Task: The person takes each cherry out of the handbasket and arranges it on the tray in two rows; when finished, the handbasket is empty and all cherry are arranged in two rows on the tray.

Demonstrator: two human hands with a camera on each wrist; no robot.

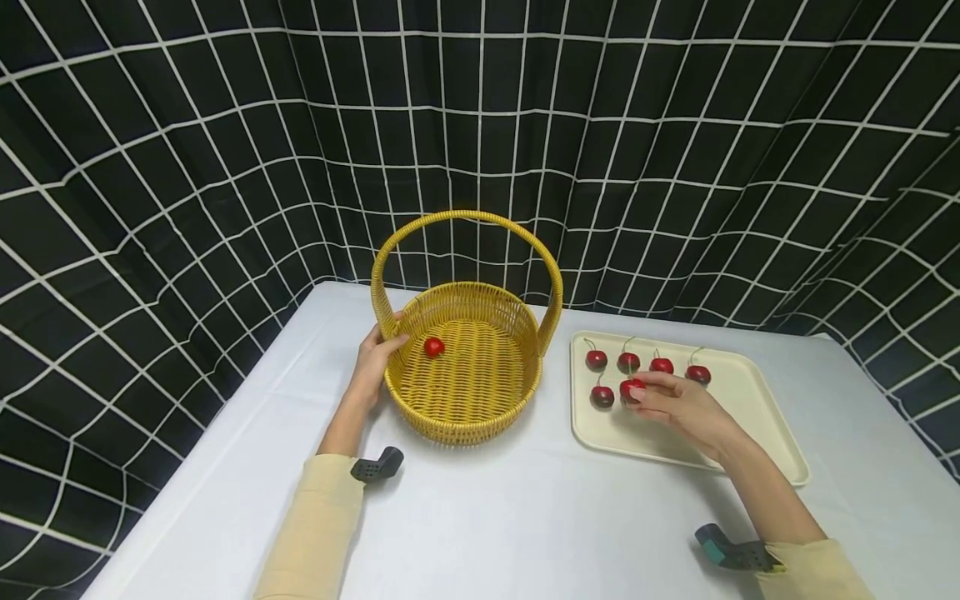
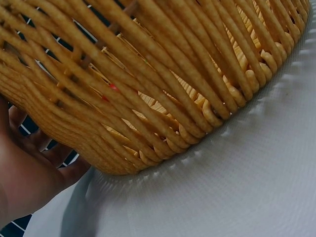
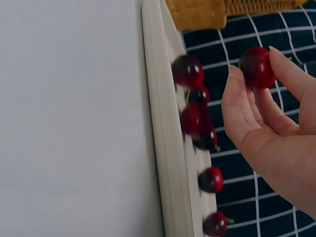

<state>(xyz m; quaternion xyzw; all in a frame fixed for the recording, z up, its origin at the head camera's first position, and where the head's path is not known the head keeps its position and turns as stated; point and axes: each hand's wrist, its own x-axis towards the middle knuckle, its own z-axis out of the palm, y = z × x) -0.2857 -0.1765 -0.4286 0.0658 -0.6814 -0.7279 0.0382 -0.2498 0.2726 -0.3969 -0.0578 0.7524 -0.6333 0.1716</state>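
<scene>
My left hand [image 1: 371,360] holds the left rim of a yellow woven basket [image 1: 463,432], below one foot of its tall handle. In the left wrist view the fingers [image 2: 42,140] lie against the outside of the basket wall. One red cherry [image 1: 433,347] lies inside the basket, towards the left. Over the beige tray [image 1: 738,417], my right hand [image 1: 690,410] pinches a dark red cherry [image 3: 258,68] between thumb and fingertips, lifted off the tray in the right wrist view. Several other stemmed cherries [image 1: 698,374] sit on the tray, most in a row along its far side.
A white cloth [image 1: 480,517] covers the table. A black curtain with a white grid [image 1: 480,133] hangs behind and on both sides. Dark wrist devices [image 1: 378,465] sit on both forearms. The basket's arched handle [image 1: 468,217] stands upright.
</scene>
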